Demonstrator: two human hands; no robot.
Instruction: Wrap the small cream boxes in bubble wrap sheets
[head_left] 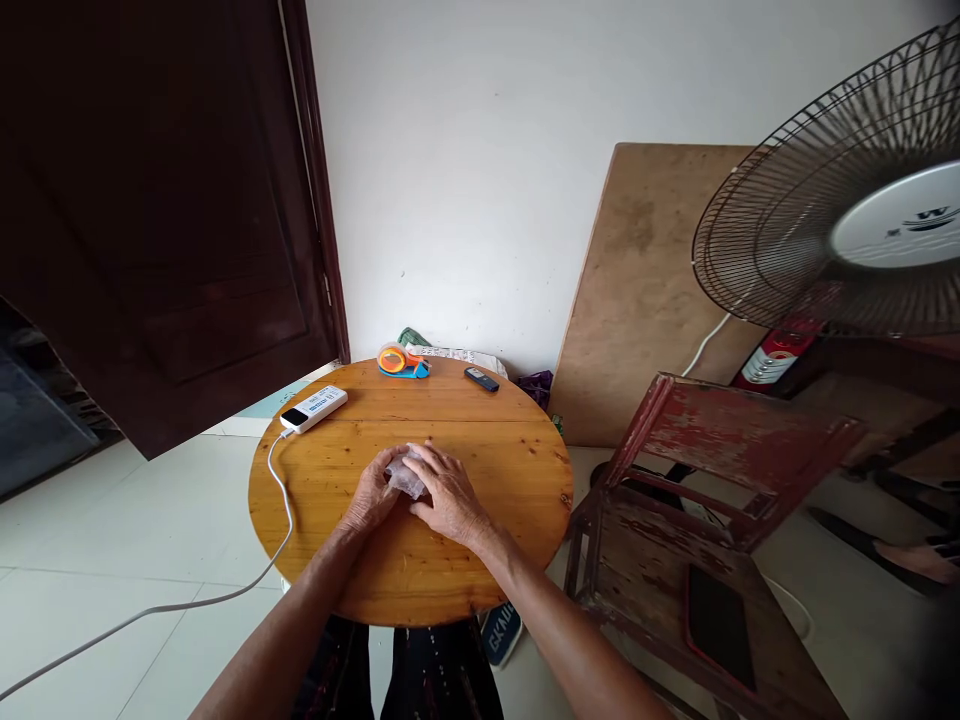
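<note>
A small crumpled piece of clear plastic (406, 475) lies between my hands, low over the middle of the round wooden table (487, 470). My left hand (375, 487) curls around its left side, fingers bent against it. From the right, my right hand (448, 492) covers part of the plastic with its fingers. What is inside or beneath the plastic cannot be made out.
On the table stand a white power bank (315, 408) with a cable, an orange and blue tape dispenser (403, 362) and a dark remote-like device (481, 379). At the right are a worn red chair (675, 540) holding a phone (720, 625), and a fan (847, 190).
</note>
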